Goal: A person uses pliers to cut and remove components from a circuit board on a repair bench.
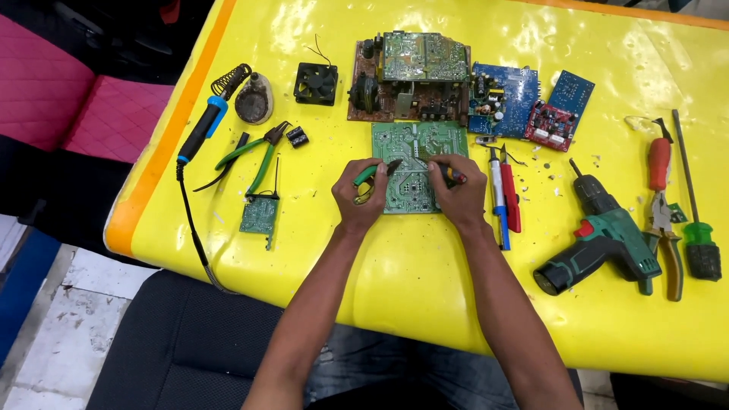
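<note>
A green circuit board [414,144] lies flat on the yellow table [425,281] in front of me. My left hand [358,196] grips green-handled cutters [373,173], their jaws resting on the board's left part. My right hand [459,190] holds a small tool with a red and yellow handle [453,175], its tip touching the board's middle. Both hands rest on the board's lower edge.
Left: a blue-handled soldering iron [203,129] on its coil stand, green-handled pliers [258,156], a small green board [259,216], a black fan [316,83]. Behind: brown and blue circuit boards [410,76]. Right: blue and red tools [505,197], a green cordless drill [600,243], pliers [662,220], a screwdriver [695,228].
</note>
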